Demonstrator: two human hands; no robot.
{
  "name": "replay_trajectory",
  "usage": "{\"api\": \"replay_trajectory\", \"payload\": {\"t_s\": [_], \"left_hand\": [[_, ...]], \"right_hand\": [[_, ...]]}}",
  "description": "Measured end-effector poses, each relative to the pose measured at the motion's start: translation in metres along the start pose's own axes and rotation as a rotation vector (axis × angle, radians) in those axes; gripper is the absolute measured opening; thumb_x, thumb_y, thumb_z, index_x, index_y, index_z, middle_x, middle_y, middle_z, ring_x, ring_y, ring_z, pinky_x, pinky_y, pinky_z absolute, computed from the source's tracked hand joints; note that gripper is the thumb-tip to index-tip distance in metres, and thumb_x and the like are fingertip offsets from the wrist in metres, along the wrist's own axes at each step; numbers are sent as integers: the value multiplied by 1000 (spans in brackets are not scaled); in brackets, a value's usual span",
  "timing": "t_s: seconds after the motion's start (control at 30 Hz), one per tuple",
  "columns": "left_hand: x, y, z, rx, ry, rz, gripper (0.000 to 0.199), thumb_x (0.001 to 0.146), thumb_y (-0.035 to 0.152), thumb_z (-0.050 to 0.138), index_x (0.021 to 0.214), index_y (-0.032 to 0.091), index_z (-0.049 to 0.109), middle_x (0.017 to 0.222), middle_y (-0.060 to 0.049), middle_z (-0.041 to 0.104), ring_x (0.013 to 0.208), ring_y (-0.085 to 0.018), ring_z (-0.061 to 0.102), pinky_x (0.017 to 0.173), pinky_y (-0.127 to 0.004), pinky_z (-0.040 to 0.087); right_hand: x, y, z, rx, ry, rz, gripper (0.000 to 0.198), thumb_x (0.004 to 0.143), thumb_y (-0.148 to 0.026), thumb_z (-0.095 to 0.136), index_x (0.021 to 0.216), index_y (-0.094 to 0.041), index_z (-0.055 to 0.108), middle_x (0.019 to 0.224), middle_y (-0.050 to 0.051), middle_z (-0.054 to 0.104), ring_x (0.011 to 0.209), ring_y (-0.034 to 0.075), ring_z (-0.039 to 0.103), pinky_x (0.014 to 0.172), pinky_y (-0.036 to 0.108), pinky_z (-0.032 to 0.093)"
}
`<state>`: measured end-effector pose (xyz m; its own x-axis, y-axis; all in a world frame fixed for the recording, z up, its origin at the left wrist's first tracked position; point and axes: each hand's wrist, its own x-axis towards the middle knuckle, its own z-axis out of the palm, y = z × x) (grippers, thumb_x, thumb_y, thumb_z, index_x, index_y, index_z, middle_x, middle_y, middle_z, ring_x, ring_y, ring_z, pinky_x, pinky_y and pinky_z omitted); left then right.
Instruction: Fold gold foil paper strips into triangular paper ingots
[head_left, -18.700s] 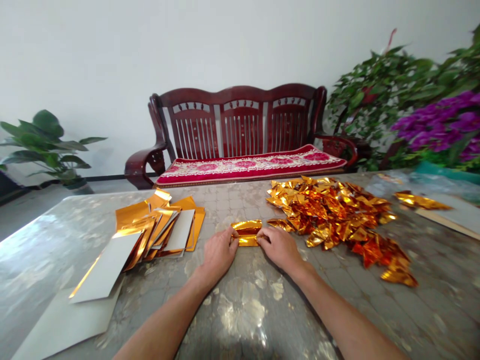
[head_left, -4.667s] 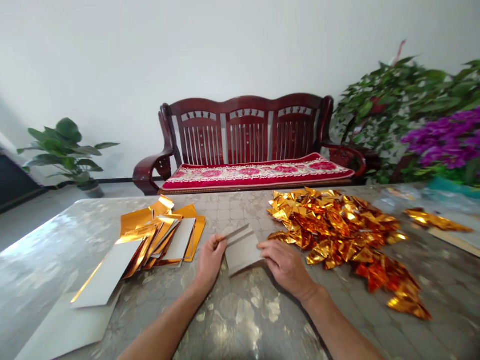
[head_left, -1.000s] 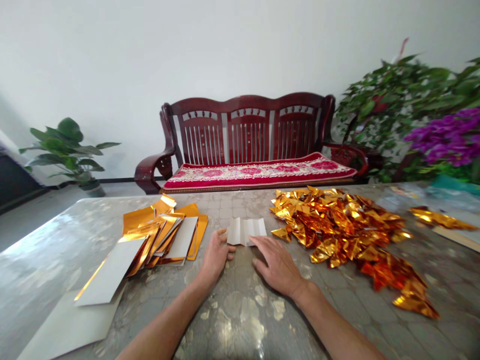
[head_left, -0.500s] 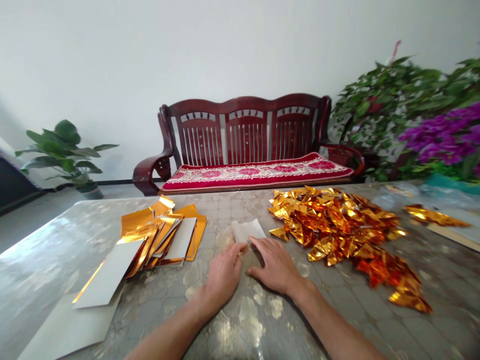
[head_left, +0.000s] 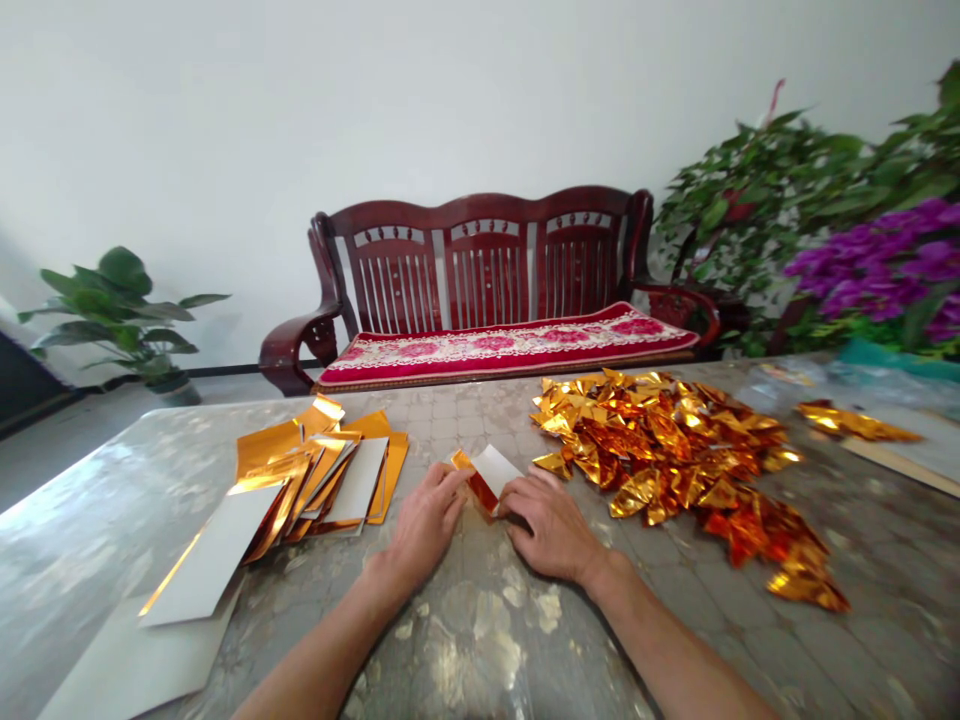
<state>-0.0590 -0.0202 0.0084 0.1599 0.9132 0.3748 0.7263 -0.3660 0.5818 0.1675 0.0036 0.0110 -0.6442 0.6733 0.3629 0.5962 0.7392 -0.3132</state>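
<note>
Between my hands lies a small sheet of foil paper, white on one face and shiny gold on the other. Its near-left edge is turned up, so a gold strip shows. My left hand pinches the left end of that strip. At the other end, my right hand is closed on the sheet's near-right corner, fingers curled. Left of my hands is a loose stack of gold and white foil sheets. To the right spreads a heap of folded gold foil pieces.
The table has a patterned, glossy cover. A larger pale sheet lies at the front left. Clear plastic and a board are at the right. Behind stand a wooden bench, a potted plant and purple flowers.
The sheet has turned at an angle, and its near edge is now folded up, showing gold. My left hand has shifted left, and my right hand has closed on the sheet's corner.
</note>
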Motion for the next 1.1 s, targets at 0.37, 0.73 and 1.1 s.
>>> {"api": "replay_trajectory", "payload": {"t_s": [0.37, 0.73, 1.1], "left_hand": [[10, -5, -21, 279, -305, 267, 33, 93, 28, 59, 126, 24, 63, 129, -11, 60, 124, -27, 52, 107, -42, 43], [36, -20, -16, 250, -477, 388, 57, 76, 64, 70, 118, 25, 66, 113, -7, 66, 106, -25, 60, 93, -34, 45], [35, -13, 0, 363, -401, 268, 59, 65, 72, 73, 96, 22, 66, 92, -3, 67, 90, -23, 59, 76, -31, 35]], "right_hand": [[-2, 4, -1, 30, -10, -22, 27, 73, -6, 51, 88, -25, 65, 94, 0, 69, 98, 18, 62, 116, 46, 23], [-3, 11, 4, 59, 23, 2, 32, 68, -4, 50, 91, -23, 61, 94, 0, 69, 96, 17, 62, 115, 43, 25], [-6, 2, -6, 93, -53, 37, 40, 67, -13, 60, 106, -23, 62, 109, 4, 68, 107, 22, 60, 114, 44, 22]]}}
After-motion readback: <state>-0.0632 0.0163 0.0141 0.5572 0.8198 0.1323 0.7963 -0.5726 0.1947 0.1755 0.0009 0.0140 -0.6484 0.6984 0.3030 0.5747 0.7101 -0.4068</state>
